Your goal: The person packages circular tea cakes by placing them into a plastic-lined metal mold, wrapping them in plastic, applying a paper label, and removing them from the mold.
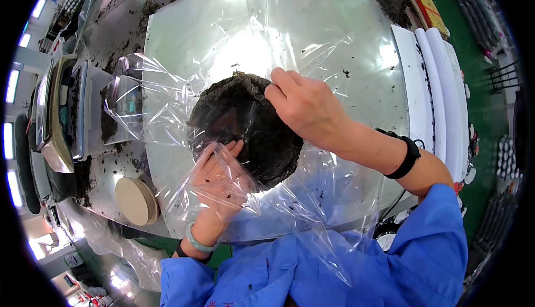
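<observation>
A round, dark cake of pressed, dried leafy matter, like seaweed (273, 151), lies at the middle of the table with clear plastic film (167, 89) spread around and partly over it. At the cake's upper right rim, my right hand (306, 103) is closed in a pinch on the edge; whether film is caught there too, I cannot tell. My left hand (220, 181) rests at the lower left side of the cake, its fingers stretched out and touching it. Glossy film wraps over this hand. More crumpled film (329, 234) hangs toward my blue shirt.
A pale round disc (136, 201) sits at the table's left edge. Behind it stand a scale-like device (56, 112) and a clear tub (97, 106). White rolls (440, 101) line the right side. Dark crumbs (147, 9) are scattered over the far left tabletop.
</observation>
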`<state>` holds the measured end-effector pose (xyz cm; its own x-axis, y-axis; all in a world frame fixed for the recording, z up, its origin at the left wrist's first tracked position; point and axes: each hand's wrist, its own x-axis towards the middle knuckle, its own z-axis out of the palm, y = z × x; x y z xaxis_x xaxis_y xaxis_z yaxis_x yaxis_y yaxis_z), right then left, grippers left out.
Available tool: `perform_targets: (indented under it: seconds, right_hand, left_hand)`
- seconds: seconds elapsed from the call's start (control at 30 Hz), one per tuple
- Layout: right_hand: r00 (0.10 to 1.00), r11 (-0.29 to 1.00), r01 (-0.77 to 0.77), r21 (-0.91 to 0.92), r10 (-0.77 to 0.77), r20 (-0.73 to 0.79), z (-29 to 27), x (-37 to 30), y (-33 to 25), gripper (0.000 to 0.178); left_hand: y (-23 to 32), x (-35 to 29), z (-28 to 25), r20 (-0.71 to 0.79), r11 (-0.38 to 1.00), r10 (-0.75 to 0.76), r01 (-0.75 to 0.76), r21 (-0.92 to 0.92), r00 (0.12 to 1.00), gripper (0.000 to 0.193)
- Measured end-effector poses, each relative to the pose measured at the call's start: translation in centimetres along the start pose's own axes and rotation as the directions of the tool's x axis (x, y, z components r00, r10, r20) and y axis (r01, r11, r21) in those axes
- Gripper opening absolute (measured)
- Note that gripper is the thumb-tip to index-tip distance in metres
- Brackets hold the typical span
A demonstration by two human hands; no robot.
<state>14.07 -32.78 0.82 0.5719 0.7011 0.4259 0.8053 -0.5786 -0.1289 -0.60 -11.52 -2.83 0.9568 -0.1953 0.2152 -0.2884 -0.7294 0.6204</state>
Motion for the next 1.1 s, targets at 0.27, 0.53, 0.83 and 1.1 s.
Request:
perform_targets:
  seconds: [0.27,0.53,0.83,1.1]
  right_hand:
    - [0.820,0.387,-0.534,0.751,0.453,0.350,-1.8,-1.2,3.3,0.010]
    - [0.560,0.445,-0.461,0.768,0.817,-0.138,-9.5,-9.2,13.2,0.011]
    - [0.761,0.881,-0.433,0.192,0.471,-0.445,-22.0,-12.2,-0.8,0.038]
    - [0.698,0.886,-0.269,0.379,-0.091,0.710,-5.6,-12.6,-10.2,0.082]
  left_hand:
    - [-0.3,-0.2,0.2,0.061,1.000,-0.001,0.002,-0.026,0.998,0.061]
    - [2.1,1.2,-1.3,-0.012,0.973,0.105,-0.101,0.206,0.994,0.029]
    - [5.1,2.7,-1.6,-0.125,0.971,-0.197,0.211,0.110,0.972,0.063]
    - [5.3,4.1,-2.0,0.151,0.893,-0.125,0.045,0.448,0.981,0.038]
